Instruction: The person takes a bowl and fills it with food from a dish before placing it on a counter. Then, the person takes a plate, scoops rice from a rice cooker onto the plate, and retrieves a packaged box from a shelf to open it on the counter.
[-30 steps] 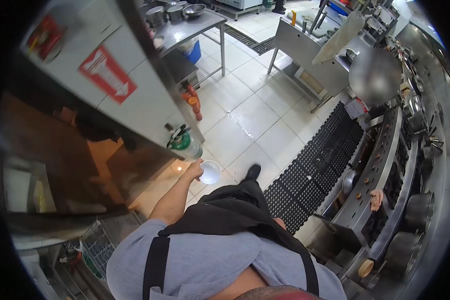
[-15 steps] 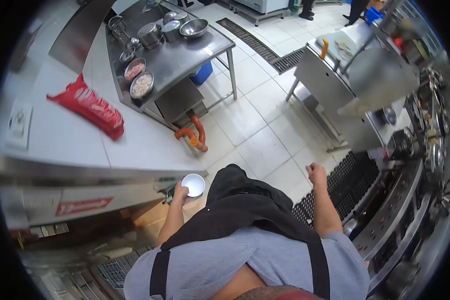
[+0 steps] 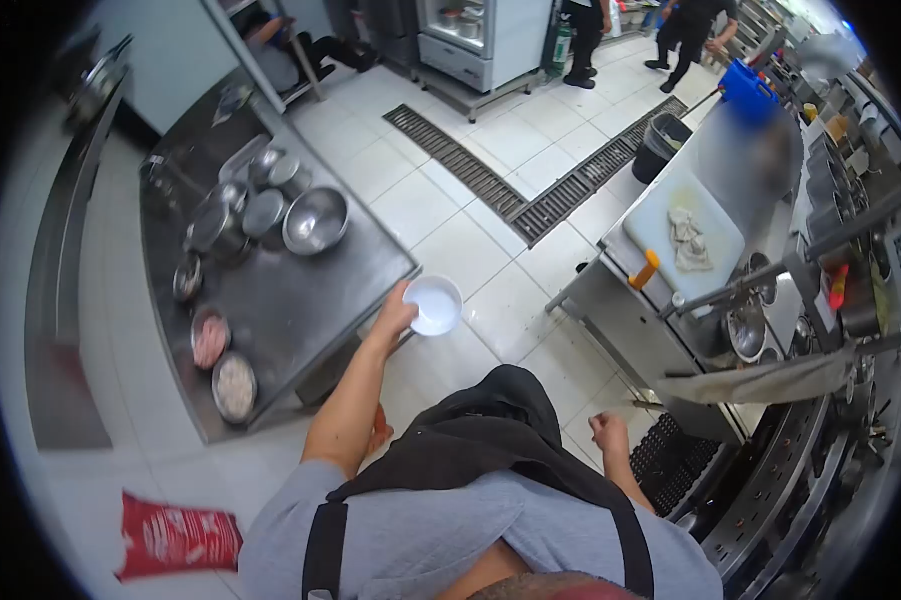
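Note:
My left hand (image 3: 395, 316) grips the rim of a small white bowl (image 3: 438, 306), thumb on the inner side. The bowl's inside faces up and shows plain white. It is held out over the floor, just off the corner of a steel table (image 3: 336, 300). At my right side, over the floor, my right hand (image 3: 609, 432) hangs with its fingers curled in. I see nothing in it. The large steel bowl (image 3: 316, 221) on the table is among the things closest to my left hand.
The table also carries pots, a bowl of pink food (image 3: 211, 342) and a bowl of pale pieces (image 3: 235, 388). A red bag (image 3: 179, 537) lies at lower left. At right are a cutting board (image 3: 671, 225) with a cloth, an orange handle (image 3: 646, 268) and the stove. Several people are further back.
My left hand has carried the white bowl forward, out past the steel table's corner. My body has moved ahead, so the red bag now lies further back. My right hand stays curled.

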{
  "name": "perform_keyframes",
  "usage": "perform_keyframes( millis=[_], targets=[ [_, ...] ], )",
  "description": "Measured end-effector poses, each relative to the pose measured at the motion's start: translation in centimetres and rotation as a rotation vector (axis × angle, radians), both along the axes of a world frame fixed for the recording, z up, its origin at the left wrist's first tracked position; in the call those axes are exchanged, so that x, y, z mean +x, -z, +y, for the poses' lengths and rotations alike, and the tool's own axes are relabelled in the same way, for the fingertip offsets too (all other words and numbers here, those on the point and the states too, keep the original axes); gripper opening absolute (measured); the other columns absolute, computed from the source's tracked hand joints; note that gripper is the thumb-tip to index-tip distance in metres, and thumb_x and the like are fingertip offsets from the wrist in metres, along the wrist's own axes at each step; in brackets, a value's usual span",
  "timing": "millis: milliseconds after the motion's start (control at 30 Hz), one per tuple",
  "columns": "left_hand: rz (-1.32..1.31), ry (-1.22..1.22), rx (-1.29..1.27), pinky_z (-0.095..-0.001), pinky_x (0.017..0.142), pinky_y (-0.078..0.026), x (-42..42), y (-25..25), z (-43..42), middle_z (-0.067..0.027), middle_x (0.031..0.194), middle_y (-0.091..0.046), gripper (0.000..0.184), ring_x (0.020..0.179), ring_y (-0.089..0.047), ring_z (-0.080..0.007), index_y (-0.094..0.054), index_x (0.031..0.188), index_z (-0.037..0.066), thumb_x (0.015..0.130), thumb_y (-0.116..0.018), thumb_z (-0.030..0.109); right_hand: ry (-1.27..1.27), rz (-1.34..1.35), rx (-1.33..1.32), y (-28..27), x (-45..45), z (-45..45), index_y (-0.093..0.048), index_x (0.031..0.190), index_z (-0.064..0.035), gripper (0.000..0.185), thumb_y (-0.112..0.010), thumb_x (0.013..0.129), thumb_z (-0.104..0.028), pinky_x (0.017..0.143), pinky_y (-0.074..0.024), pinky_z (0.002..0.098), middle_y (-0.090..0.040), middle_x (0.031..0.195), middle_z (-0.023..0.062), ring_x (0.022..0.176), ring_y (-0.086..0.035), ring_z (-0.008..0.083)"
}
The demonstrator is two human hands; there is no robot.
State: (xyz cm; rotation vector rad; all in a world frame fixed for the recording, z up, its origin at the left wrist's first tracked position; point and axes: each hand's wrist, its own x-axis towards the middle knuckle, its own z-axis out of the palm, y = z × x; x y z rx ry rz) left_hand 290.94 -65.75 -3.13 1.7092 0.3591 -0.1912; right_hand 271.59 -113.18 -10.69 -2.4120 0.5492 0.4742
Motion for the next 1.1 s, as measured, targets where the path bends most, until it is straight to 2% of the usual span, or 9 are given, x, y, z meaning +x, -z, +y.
perform_keyframes(
  millis=[133,233,400,567,700,800,867,967,1100],
  targets=[
    [0.045,0.065,-0.095,-0.0309,0.075,-0.046,14.7,-3.0,-3.3,-0.0132,0.097,-0.057,0.047,0.091,-0.056,-0.0237,-0.049,0.110,0.001,0.063,-0.045,-0.005,0.129,-0.012,0.165,-3.2,9.7,4.1,-0.067,0.088,-0.0010,0.023,-0.062,0.081,-0.022,0.064,-0.0497,0.0356,-0.066,0.077,0.0180,0.068,-0.066,0.0266],
    [0.055,0.053,0.160,-0.0344,0.066,-0.050,21.4,-1.2,-4.1,-0.0143,0.095,-0.057,0.045,0.087,-0.059,-0.0248,-0.049,0.110,0.001,0.065,-0.046,-0.003,0.011,-0.158,0.344,-8.2,21.7,6.8,-0.065,0.089,0.0032,0.019,-0.060,0.084,-0.015,0.055,-0.0464,0.0297,-0.065,0.069,0.0130,0.057,-0.061,0.0163],
    [0.256,-0.084,-0.010,-0.0415,0.048,-0.054,27.6,1.4,-3.5,-0.0175,0.094,-0.057,0.043,0.077,-0.063,-0.0289,-0.049,0.110,0.000,0.067,-0.046,-0.001,-0.263,-0.433,0.290,-9.6,45.3,5.5,-0.065,0.088,0.0019,0.021,-0.061,0.084,-0.018,0.056,-0.0467,0.0295,-0.063,0.065,0.0124,0.057,-0.061,0.0165],
    [0.409,-0.331,-0.040,-0.0432,0.053,-0.053,32.4,1.4,-0.7,-0.0136,0.094,-0.053,0.048,0.083,-0.057,-0.0291,-0.048,0.113,0.002,0.065,-0.047,-0.001,-0.286,-0.524,0.343,-15.3,65.9,3.9,-0.064,0.093,0.0009,0.020,-0.060,0.086,-0.018,0.055,-0.0473,0.0306,-0.065,0.071,0.0114,0.057,-0.062,0.0164],
    [0.416,-0.490,-0.092,-0.0401,0.050,-0.054,41.6,4.3,1.1,-0.0158,0.099,-0.056,0.053,0.080,-0.061,-0.0308,-0.046,0.116,0.001,0.063,-0.045,-0.001,-0.122,-0.542,0.384,-10.2,77.8,1.2,-0.065,0.091,0.0001,0.020,-0.060,0.086,-0.019,0.056,-0.0477,0.0311,-0.065,0.071,0.0124,0.057,-0.063,0.0185],
    [0.370,-0.404,-0.110,-0.0401,0.051,-0.054,53.6,7.2,1.8,-0.0165,0.101,-0.055,0.055,0.080,-0.060,-0.0311,-0.044,0.117,0.001,0.062,-0.045,0.000,-0.136,-0.310,0.051,-4.5,81.1,-1.5,-0.064,0.089,-0.0015,0.027,-0.055,0.086,-0.027,0.065,-0.0496,0.0422,-0.064,0.079,0.0205,0.069,-0.063,0.0371],
    [0.359,-0.366,-0.014,-0.0399,0.052,-0.054,63.6,3.7,-1.5,-0.0177,0.102,-0.055,0.054,0.083,-0.060,-0.0317,-0.042,0.116,0.000,0.062,-0.043,-0.001,-0.202,-0.122,-0.206,3.3,79.8,-4.9,-0.066,0.087,-0.0031,0.026,-0.057,0.082,-0.027,0.068,-0.0491,0.0440,-0.063,0.076,0.0213,0.073,-0.063,0.0355],
    [0.284,-0.186,-0.020,-0.0403,0.053,-0.054,78.3,1.7,-7.1,-0.0179,0.101,-0.055,0.053,0.084,-0.061,-0.0309,-0.043,0.115,-0.001,0.062,-0.043,-0.003,-0.222,-0.072,-0.263,3.6,76.5,-8.9,-0.066,0.077,-0.0001,0.023,-0.062,0.075,-0.022,0.075,-0.0481,0.0470,-0.063,0.079,0.0222,0.080,-0.060,0.0407],
    [0.046,0.087,-0.032,-0.0378,0.062,-0.053,96.5,1.3,-16.0,-0.0168,0.093,-0.057,0.046,0.083,-0.059,-0.0291,-0.050,0.108,-0.001,0.063,-0.042,-0.005,0.166,0.061,-0.251,0.9,76.3,-12.3,-0.067,0.080,0.0007,0.022,-0.063,0.075,-0.021,0.075,-0.0470,0.0469,-0.063,0.082,0.0226,0.082,-0.060,0.0400]
  ],
)
